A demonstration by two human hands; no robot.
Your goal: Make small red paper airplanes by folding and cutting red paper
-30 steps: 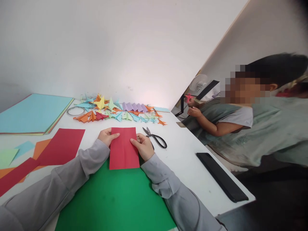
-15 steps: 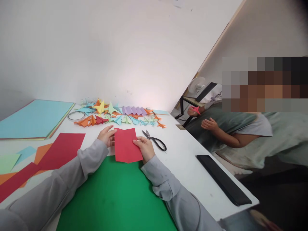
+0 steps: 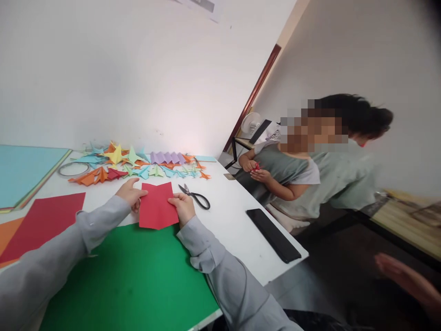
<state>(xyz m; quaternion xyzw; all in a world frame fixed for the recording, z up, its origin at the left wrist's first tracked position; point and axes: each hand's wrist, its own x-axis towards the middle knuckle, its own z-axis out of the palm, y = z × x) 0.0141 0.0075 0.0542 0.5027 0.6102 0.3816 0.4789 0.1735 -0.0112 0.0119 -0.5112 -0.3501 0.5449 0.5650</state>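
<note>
A small folded red paper [image 3: 156,206] lies partly on a green sheet [image 3: 131,280] on the white table [image 3: 234,216]. My left hand [image 3: 130,193] pinches its upper left corner. On the right edge, my right hand [image 3: 183,208] grips the same paper with curled fingers. Both arms wear grey sleeves.
Black scissors [image 3: 195,196] lie just right of my right hand. Several coloured folded paper figures [image 3: 138,163], a tape ring [image 3: 73,168], a blue paper stack [image 3: 20,172], a red sheet [image 3: 44,220] and a black phone [image 3: 273,234] sit around. A seated person [image 3: 310,174] holds something red.
The view has swung right, so everything has shifted left in frame. The red paper looks shorter than a second ago. The person beside the table has lowered their hands toward their lap.
</note>
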